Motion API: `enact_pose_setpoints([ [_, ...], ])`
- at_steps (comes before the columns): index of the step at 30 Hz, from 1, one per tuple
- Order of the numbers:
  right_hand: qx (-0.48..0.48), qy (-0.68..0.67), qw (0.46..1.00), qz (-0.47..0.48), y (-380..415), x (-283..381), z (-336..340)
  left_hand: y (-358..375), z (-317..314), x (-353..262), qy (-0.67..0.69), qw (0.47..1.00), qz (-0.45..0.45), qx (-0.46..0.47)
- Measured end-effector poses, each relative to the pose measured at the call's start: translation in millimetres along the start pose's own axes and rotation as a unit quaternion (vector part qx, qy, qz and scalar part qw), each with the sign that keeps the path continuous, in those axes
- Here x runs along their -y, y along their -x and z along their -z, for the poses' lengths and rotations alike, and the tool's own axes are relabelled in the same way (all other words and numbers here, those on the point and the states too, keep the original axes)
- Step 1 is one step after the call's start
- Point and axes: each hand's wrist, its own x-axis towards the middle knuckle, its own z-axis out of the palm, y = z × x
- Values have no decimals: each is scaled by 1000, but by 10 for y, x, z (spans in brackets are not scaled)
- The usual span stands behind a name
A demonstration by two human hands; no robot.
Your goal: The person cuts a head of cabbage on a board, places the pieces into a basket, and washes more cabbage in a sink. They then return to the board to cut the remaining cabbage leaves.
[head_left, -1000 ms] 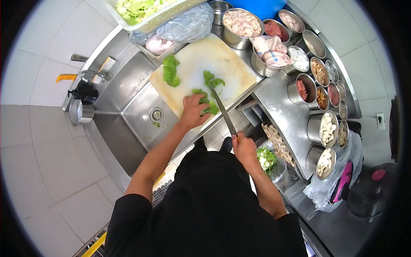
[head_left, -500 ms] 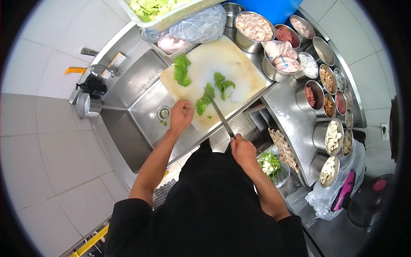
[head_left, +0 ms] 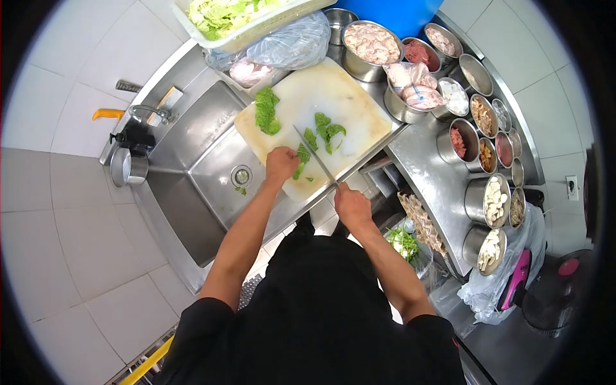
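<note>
My right hand [head_left: 353, 204] is wrapped round the handle of a kitchen knife [head_left: 317, 156]. Its long blade slants up and left over the cutting board [head_left: 359, 96], crossing a green leaf [head_left: 299, 168] that looks like cabbage. My left hand [head_left: 282, 164] has its fingers curled together on that leaf, left of the blade. A cut strip [head_left: 310, 138] lies on the blade's other side, with chopped pieces [head_left: 329, 128] farther right. Another whole leaf [head_left: 266, 111] rests at the board's left edge. My left fingertips are partly hidden.
A steel sink [head_left: 206, 168] with a tap [head_left: 151, 112] lies left of the board. Behind it are a basket of chopped greens [head_left: 247, 37] and a plastic bag [head_left: 292, 42]. Steel bowls of meat [head_left: 371, 52] and other ingredients line the right counter [head_left: 420, 160].
My left hand has moved right onto the leaf. The knife has shifted slightly left, its tip now beyond the leaf, and a strip now lies apart from the held part.
</note>
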Motion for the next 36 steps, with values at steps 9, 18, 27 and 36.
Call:
enact_pose_setpoints([
  [9, -34, -41, 998, -41, 169, 64, 339, 62, -107, -81, 145, 981, -6, -132],
  [18, -9, -48, 998, -37, 349, 206, 175, 416, 151, -150, -120, 986, -111, -7],
  [27, -17, -46, 998, -38, 367, 212, 140, 257, -120, 161, -99, 940, -304, -118],
  [36, -1, -26, 999, -23, 352, 262, 254, 398, -78, -29, 23, 953, -245, -178],
])
